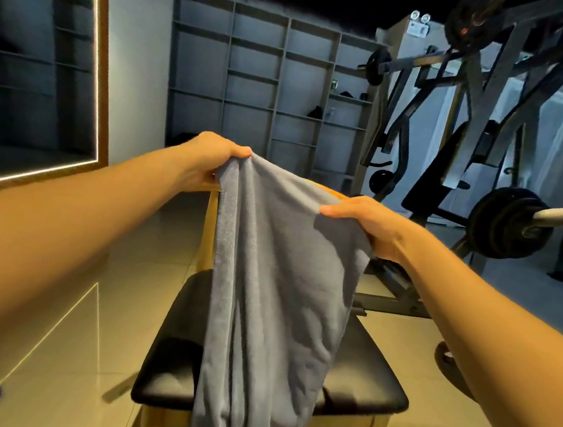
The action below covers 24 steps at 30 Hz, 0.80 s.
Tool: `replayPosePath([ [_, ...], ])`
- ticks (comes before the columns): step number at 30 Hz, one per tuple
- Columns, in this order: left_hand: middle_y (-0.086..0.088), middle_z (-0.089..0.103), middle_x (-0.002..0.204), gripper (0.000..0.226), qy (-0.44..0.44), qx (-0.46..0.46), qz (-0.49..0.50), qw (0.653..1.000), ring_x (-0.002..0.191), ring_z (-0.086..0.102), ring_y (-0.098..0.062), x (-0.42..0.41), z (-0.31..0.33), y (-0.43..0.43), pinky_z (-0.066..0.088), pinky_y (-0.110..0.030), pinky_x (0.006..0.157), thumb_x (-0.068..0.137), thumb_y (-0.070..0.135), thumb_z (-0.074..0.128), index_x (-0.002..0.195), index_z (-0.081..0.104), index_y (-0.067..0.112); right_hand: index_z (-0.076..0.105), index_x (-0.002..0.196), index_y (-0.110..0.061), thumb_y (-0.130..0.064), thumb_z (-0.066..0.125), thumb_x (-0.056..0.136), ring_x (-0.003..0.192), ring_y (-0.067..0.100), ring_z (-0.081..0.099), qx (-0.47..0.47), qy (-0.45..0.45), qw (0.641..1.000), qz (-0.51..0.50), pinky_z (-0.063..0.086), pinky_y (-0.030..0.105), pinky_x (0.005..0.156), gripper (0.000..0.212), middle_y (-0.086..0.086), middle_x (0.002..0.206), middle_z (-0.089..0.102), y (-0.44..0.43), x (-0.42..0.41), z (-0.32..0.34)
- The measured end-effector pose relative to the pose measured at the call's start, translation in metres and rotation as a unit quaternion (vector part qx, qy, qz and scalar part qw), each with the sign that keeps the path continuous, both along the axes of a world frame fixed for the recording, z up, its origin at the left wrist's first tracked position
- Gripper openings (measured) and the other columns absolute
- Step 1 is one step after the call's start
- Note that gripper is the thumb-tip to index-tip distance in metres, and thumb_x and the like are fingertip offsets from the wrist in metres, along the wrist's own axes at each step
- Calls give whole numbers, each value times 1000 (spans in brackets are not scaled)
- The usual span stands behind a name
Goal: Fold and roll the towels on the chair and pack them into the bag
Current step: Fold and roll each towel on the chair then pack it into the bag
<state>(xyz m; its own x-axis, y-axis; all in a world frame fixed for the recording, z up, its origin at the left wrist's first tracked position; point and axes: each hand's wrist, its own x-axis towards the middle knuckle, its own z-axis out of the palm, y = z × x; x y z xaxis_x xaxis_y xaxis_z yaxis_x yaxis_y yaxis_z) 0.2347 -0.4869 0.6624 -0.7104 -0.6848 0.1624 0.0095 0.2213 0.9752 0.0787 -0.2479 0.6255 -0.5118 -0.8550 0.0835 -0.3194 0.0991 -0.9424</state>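
one grey towel point(277, 281) hangs lifted over one chair point(364, 374), its lower part falling across the black padded seat and past the front edge. two hands hold it by the top edge: the left hand point(210, 159), the higher one, has fingers and thumb curled tight round a bunched corner; the right hand point(367, 226), lower and nearer, pinches the other end with the thumb on top of the cloth. behind stand one wall of shelves point(251, 74) and one weight machine point(486, 112) with several black plates
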Motion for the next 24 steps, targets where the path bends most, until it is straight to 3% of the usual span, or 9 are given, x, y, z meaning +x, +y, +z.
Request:
replayPosePath([
  [3,-6,67,94,15,29,23,72,997,82,66,-20,-14,-17,-25,56,-32,59,91,23,75,89,64,13,67,123,-16,-26,72,91,101,28,71,17,-25,999,-32,56,44,93,33,9,115,74,7,-24,-25],
  [6,-5,68,91,14,11,21,82,996,72,65,-16,-26,-35,-32,55,-27,51,93,18,73,85,63,14,63,121,-9,-25,67,97,72,18,58,59,-38,995,-72,51,31,70,29,18,107,61,12,-43,-42],
  [9,-10,70,95,6,-10,20,67,997,73,70,-19,-41,-46,-36,60,-30,50,94,11,69,90,65,10,50,138,-10,-20,61,101,79,22,70,1,-120,980,-156,60,32,63,40,15,117,64,-1,-58,-41],
  [12,-12,67,92,6,48,12,72,996,78,69,-22,-55,-42,-38,60,-30,48,94,5,67,88,66,7,44,143,-4,-10,49,105,94,37,74,-117,-146,957,-223,64,45,77,38,21,125,59,-31,-68,-13],
  [15,-9,64,79,18,115,-27,82,990,74,66,-22,-61,-39,-45,61,-30,54,94,2,64,79,66,12,56,127,-3,-6,48,104,103,38,71,-186,-45,951,-244,57,51,96,25,22,120,63,-62,-67,22],
  [18,-16,63,77,7,-32,-100,92,990,68,62,-28,-60,-60,-68,59,-40,63,89,6,68,83,71,5,55,90,-6,0,51,98,95,38,73,-145,51,964,-218,60,44,88,11,24,97,64,-85,-56,30],
  [21,-15,69,99,24,-312,-247,30,917,87,66,-28,-46,-86,-72,58,-41,78,89,21,75,104,72,3,55,86,-3,6,52,94,80,33,61,-92,100,978,-159,52,33,67,12,22,83,54,-99,-46,7],
  [22,-9,69,110,32,-326,-266,-12,907,102,64,-26,-40,-92,-66,56,-41,90,88,28,77,114,71,10,61,91,1,4,55,94,80,32,62,-66,125,981,-135,54,32,69,7,24,86,58,-100,-41,-6],
  [24,1,67,121,45,-230,-242,-105,937,116,60,-19,-34,-95,-48,50,-36,99,87,39,78,127,65,23,68,105,7,-7,63,97,90,24,71,-2,177,980,-91,61,30,80,17,20,98,70,-101,-30,-29],
])
